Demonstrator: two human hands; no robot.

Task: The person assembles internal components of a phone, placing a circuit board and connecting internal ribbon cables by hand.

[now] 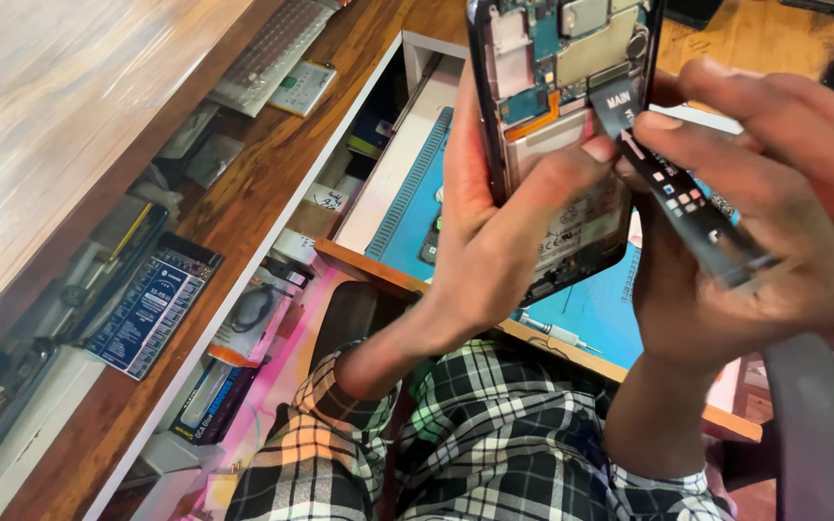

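Note:
My left hand [494, 241] grips an opened smartphone [557, 87] with its back cover off, held upright close to the camera. Its circuit board and battery are exposed. My left thumb presses at the middle of the phone beside a black flex ribbon cable [687, 207]. My right hand [774, 212] pinches that cable between thumb and fingers; the cable runs from the phone's board down and right across my right palm.
Below the hands lies a blue work mat [596, 314] on a wooden desk, with a small screwdriver [552, 333] on it. An open drawer [272, 289] at left holds packets and tools. A keyboard [267, 53] lies top left. A chair armrest [813, 425] stands at right.

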